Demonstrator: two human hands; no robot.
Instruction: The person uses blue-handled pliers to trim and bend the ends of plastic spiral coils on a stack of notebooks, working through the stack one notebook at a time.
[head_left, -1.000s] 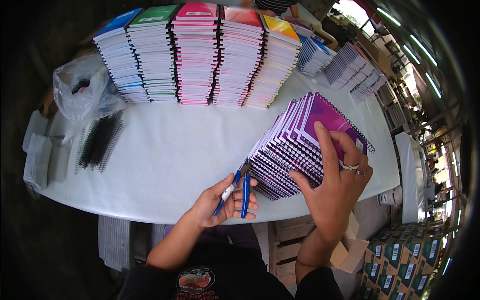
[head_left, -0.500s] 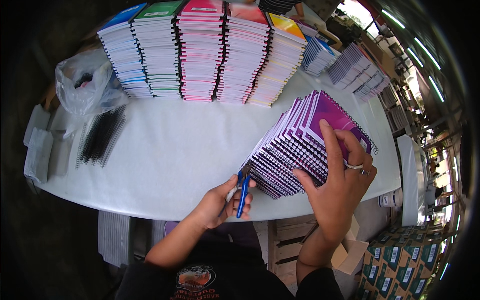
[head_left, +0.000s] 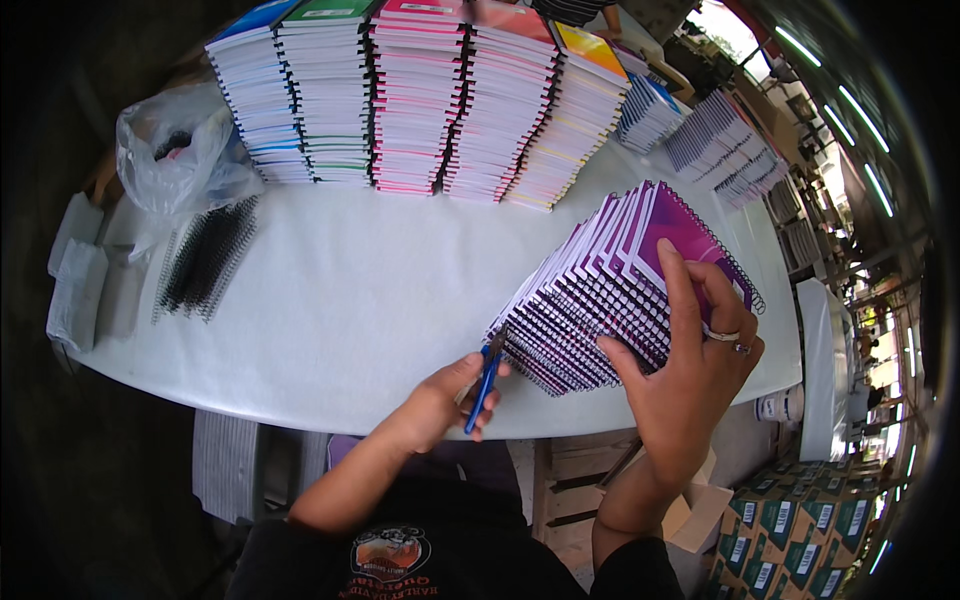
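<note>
A leaning stack of purple spiral notebooks (head_left: 575, 310) stands at the right of the table, coil bindings facing me. My left hand (head_left: 445, 400) is closed round blue-handled cutting pliers (head_left: 483, 388). Their jaws reach the coil ends at the stack's lower left corner. Whether the jaws bite a coil is too small to tell. My right hand (head_left: 690, 350) rests on the stack's right side, fingers over the top purple cover and thumb against the coils, steadying the notebooks.
Tall stacks of bound notebooks (head_left: 420, 110) in several colours line the table's far side. Black loose coils (head_left: 208, 262) lie at the left beside a clear plastic bag (head_left: 180, 160). More notebook stacks (head_left: 725, 145) stand at far right. Boxes (head_left: 795, 530) are piled on the floor.
The plier handles have come closer together in my left hand. My right hand keeps its hold on the stack. The whole view has shifted slightly.
</note>
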